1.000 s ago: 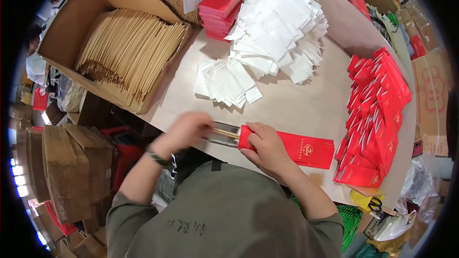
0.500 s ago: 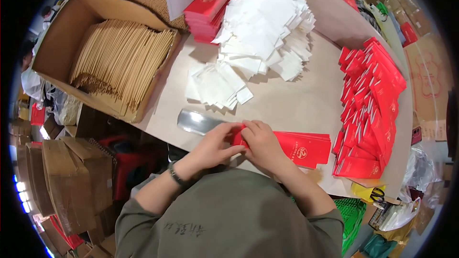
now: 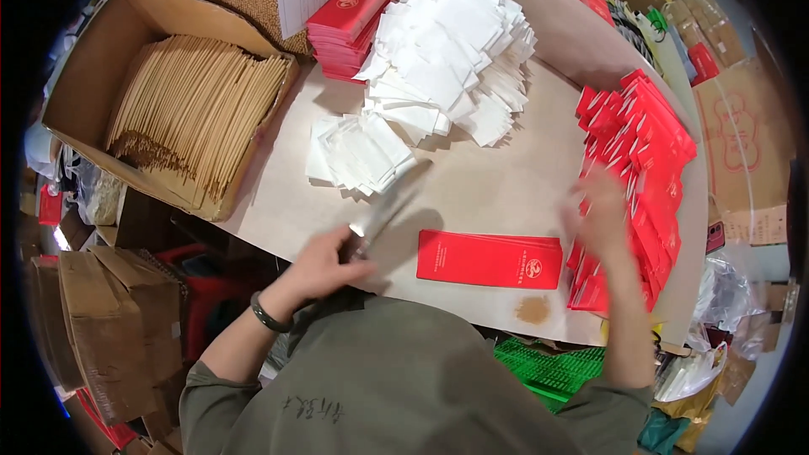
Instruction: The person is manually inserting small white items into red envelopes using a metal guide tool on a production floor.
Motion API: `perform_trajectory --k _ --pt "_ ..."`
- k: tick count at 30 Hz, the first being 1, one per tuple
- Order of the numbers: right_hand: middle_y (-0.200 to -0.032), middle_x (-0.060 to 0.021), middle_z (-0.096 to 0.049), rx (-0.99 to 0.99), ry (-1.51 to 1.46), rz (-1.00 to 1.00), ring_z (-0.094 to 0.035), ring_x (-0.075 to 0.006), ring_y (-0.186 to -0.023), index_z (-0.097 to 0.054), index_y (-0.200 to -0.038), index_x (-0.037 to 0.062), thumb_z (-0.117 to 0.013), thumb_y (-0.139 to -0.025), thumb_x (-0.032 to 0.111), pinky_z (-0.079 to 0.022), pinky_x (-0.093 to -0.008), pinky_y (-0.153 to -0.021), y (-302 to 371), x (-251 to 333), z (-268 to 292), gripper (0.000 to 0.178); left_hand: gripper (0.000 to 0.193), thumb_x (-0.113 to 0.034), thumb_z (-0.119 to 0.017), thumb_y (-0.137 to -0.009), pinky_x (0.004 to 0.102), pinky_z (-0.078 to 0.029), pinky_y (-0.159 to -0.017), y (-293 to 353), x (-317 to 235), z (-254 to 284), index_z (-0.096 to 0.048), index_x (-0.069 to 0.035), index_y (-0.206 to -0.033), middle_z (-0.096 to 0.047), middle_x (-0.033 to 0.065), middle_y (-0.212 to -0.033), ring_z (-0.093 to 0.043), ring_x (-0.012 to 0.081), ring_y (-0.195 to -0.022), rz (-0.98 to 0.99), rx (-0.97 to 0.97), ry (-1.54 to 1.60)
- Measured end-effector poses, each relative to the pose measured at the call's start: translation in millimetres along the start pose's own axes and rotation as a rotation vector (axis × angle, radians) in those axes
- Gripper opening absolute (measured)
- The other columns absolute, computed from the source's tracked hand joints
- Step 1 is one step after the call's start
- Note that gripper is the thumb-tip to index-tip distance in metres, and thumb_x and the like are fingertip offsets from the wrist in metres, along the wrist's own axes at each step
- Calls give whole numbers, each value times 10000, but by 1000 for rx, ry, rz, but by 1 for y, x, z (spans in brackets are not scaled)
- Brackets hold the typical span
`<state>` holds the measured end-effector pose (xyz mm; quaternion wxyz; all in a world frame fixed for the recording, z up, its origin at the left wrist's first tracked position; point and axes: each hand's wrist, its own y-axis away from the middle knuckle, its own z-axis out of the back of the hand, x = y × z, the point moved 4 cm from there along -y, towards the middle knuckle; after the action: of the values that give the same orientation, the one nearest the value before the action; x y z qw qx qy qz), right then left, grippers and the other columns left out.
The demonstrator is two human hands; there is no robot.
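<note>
My left hand (image 3: 324, 263) is closed around the end of a shiny curved metal tool (image 3: 389, 206), shaped like a shoehorn, raised and tilted toward the napkins. A neat stack of long red paper sleeves (image 3: 489, 259) lies flat on the table just right of that hand. Smeared by motion, my right hand (image 3: 600, 212) is at the left side of a heap of red packets (image 3: 653, 160) at the table's right. Its fingers are too blurred to show whether they hold anything.
White folded napkins (image 3: 455, 42) lie piled at the table's middle back, with a smaller group (image 3: 358, 152) nearer. Another red sleeve stack (image 3: 350, 4) stands behind them. A cardboard box of wooden chopsticks (image 3: 198, 109) is at the left. A brown stain (image 3: 533, 310) marks the front edge.
Both hands have left the red sleeve stack and moved apart. The left has lifted the metal tool from lying flat; the right has swung over to the heap of red packets.
</note>
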<state>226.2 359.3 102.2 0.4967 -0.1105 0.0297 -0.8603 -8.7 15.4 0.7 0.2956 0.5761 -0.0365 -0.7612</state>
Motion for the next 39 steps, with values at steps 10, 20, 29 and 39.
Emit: perform_trajectory --k 10,20,29,39 --pt "-1221 -205 -585 128 -227 352 -548 -385 -1161 -582 -1196 23 -666 -896 383 -462 -459 -963 46 158 -85 476 454 -169 -784 -713 382 -519 -784 -5 -38 -35 -587 -20 -1094 -630 148 -966 -637 286 -863 -105 92 -160" --pt "-699 -189 -648 365 -393 -161 -648 -386 -700 -624 -842 6 -557 -903 244 -497 -514 -637 34 160 -115 254 687 -232 -838 -702 400 -523 -766 16 -20 10 -544 -65 -1300 -596 122 -1025 -630 333 -914 -264 -103 -618" --pt "-729 -163 -659 195 -525 -74 -652 -371 -711 -635 -880 37 -633 -888 284 -503 -475 -660 -34 196 -108 247 627 -275 -855 -688 427 -484 -950 3 -52 41 -615 -62 -1227 -620 154 -1237 -587 370 -1132 -721 -173 -685" --pt "-938 -173 -654 -165 -259 52 -628 -378 -873 -652 -856 37 -672 -855 163 -495 -474 -762 -81 155 -127 128 160 -153 -608 -892 503 -506 -754 3 68 256 -631 -19 -977 -652 208 -1003 -622 423 -887 44 -776 -940"
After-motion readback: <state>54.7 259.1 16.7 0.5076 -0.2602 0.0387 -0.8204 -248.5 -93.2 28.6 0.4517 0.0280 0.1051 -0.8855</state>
